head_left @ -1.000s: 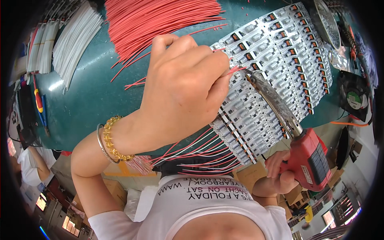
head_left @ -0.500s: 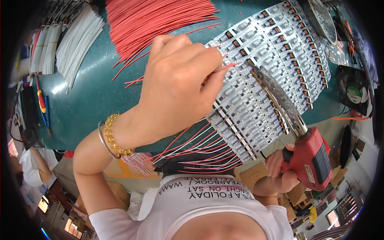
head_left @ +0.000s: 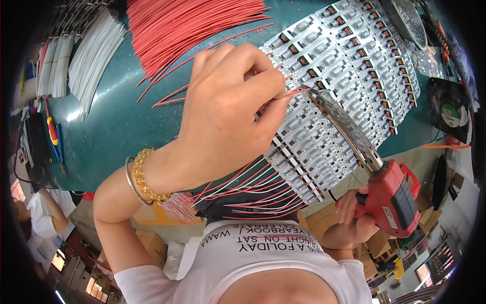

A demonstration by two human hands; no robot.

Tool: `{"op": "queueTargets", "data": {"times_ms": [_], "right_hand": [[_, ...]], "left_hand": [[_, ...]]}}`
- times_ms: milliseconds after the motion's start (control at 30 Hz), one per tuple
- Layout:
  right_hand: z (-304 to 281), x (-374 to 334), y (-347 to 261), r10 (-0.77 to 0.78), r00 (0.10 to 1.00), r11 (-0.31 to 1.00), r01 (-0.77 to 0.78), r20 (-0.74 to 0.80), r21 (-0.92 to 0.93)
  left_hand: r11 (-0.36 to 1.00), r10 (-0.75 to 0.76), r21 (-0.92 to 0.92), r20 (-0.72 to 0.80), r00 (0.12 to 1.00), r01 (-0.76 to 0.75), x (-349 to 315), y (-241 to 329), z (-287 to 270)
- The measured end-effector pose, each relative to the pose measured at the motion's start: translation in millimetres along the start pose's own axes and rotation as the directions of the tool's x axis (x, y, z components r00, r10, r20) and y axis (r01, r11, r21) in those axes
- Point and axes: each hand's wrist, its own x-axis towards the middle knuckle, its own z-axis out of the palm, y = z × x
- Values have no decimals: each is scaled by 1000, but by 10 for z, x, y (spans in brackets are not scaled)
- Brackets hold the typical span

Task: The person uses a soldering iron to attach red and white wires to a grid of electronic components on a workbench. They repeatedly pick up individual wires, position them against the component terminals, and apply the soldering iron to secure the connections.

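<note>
My left hand (head_left: 228, 106) is closed in a pinch over the left edge of a panel of small circuit boards (head_left: 329, 139). Several thin red wires stick out between its fingers, and one red wire (head_left: 297, 92) points right across the boards. In my right hand (head_left: 354, 219) is the grip of a red and black soldering gun (head_left: 389, 200), its long metal barrel slanting up and left. The gun's dark tip meets or nearly meets that wire's end above a board. Red and white wires (head_left: 258, 190) trail from the panel's lower left edge toward my shirt.
A thick pile of red wires (head_left: 187, 30) lies at the far side of the green table (head_left: 111, 142). White wire bundles (head_left: 96, 58), a screwdriver (head_left: 52, 129) and a blue tool are at left. A metal bowl (head_left: 409, 25) and a black fan (head_left: 449, 111) stand at right.
The soldering gun's tip has shifted slightly left and down. The held wire's end has dropped a little and come together with the tip. Both hands keep their grip.
</note>
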Motion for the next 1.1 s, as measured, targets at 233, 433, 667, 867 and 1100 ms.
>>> {"op": "queueTargets", "data": {"times_ms": [233, 433, 667, 867, 1100], "right_hand": [[-549, -237, 333, 16, 998, 965, 1, 63, -263], [-759, -323, 631, -36, 999, 998, 37, -31, 50], [-85, -51, 99, -147, 982, 988, 151, 118, -23], [-192, -79, 120, -112, 989, 993, 109, 100, 34], [-249, -157, 180, -85, 989, 995, 78, 121, 67]], "left_hand": [[1000, 11, 13, 5, 1000, -11, 2, -5, -3], [1000, 19, 9, -3, 1000, -19, 8, -23, -12], [997, 70, 25, -36, 997, -69, 15, -20, -31], [986, 158, 62, -32, 987, -156, 69, 73, -192], [990, 96, 103, 49, 994, -101, 15, 167, 22]]}}
